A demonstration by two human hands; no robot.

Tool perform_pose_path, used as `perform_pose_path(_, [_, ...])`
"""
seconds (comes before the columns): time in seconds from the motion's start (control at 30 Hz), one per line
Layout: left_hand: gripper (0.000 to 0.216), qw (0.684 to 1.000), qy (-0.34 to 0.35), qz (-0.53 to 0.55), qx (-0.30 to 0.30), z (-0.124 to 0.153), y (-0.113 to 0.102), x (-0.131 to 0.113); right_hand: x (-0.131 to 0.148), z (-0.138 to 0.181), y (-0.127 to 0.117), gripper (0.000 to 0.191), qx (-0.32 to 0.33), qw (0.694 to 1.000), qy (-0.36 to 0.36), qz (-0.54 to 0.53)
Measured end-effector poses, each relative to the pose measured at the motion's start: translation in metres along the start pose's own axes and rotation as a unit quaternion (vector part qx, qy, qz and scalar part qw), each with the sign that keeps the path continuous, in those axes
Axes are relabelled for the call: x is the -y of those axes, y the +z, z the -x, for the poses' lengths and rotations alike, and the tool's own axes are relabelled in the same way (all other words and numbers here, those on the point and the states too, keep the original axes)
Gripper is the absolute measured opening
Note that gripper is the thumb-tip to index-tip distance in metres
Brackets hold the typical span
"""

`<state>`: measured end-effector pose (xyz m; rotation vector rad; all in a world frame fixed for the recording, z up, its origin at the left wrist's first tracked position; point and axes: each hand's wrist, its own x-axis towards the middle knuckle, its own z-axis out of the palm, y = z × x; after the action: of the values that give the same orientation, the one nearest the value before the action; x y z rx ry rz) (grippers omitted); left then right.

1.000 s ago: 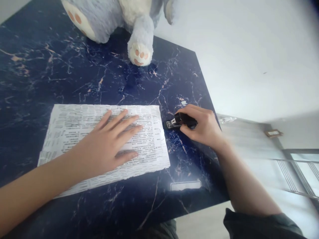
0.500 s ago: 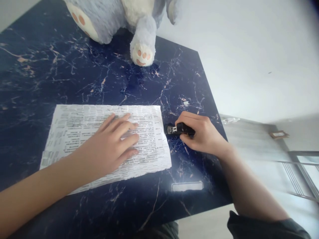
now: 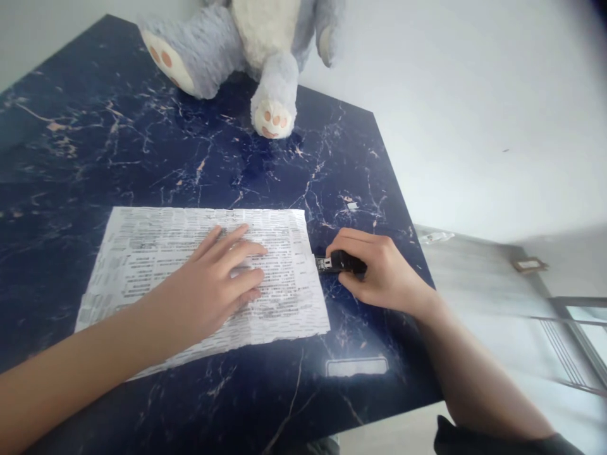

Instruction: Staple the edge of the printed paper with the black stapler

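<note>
Paper (image 3: 156, 253): printed, lying flat in the near middle of the table (image 3: 142, 164), long sides running left to right. Whether one sheet or a stack, cannot tell.

Left hand (image 3: 208, 287): laid palm down on the paper, fingers spread, closed on nothing. Apart from the right.

Right hand (image 3: 379, 268): wrapped around the stapler, thumb on the near side, fingers on the far side.

Stapler (image 3: 348, 260): black, on the right of the paper, nose pointing left and meeting the paper's right edge about midway along it. Whether the edge lies between its jaws, cannot tell.

Handling, by judgement: the left hand is best kept spread and pressing lightly, so the paper does not slide or buckle against the nose. The stapler wants to be level with the table and square to the edge, with the paper well inside its mouth before any squeeze. Pressure should go straight down, without twist; fingertips are best clear of the nose.

Soft toy (image 3: 265, 31): grey and cream, seated at the far side, upper part out of view.

Scrap (image 3: 352, 206): small, white, beyond the stapler.

Pale patch (image 3: 356, 366): near right; slip or reflection, cannot tell.

Sleeve (image 3: 493, 439): dark, on the right arm.
</note>
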<state>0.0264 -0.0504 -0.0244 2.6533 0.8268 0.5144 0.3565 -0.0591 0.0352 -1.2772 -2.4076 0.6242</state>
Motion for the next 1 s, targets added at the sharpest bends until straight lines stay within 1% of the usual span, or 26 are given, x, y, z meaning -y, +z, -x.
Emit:
perform_pose_path(0.17, [0.019,0.999,0.023,-0.018,0.02,0.0,0.003,-0.003,0.005,-0.001,0.004,0.035,-0.026,0.999,-0.019,-0.014])
perform_pose_path(0.27, [0.042,0.998,0.031,-0.031,0.036,0.001,0.003,-0.004,0.005,0.0,0.001,0.033,-0.036,0.999,-0.028,-0.025])
perform_pose_path(0.33, [0.051,0.998,0.027,-0.033,0.037,0.002,0.004,-0.005,0.004,0.001,-0.001,0.027,-0.044,0.998,-0.02,-0.027])
perform_pose_path(0.47, [0.046,0.999,0.023,-0.025,0.021,-0.003,0.008,-0.006,0.004,0.0,-0.002,0.022,-0.044,0.998,-0.015,-0.035])
perform_pose_path(0.6, [0.037,0.999,0.025,-0.024,0.003,-0.008,0.01,-0.009,0.003,-0.001,0.005,0.021,-0.039,0.997,-0.059,-0.013])
perform_pose_path(0.7, [0.04,0.999,0.026,-0.024,0.005,-0.007,0.009,-0.008,0.002,-0.002,0.009,0.022,-0.035,0.996,-0.078,0.004])
perform_pose_path(0.87, [0.047,1.0,0.018,-0.012,0.006,-0.005,0.011,-0.007,0.001,-0.002,0.011,0.023,-0.038,0.996,-0.083,0.0])
perform_pose_path(1.0, [0.05,0.999,0.024,-0.035,0.011,-0.005,0.013,-0.007,0.002,-0.002,0.01,0.024,-0.027,0.995,-0.095,0.025])
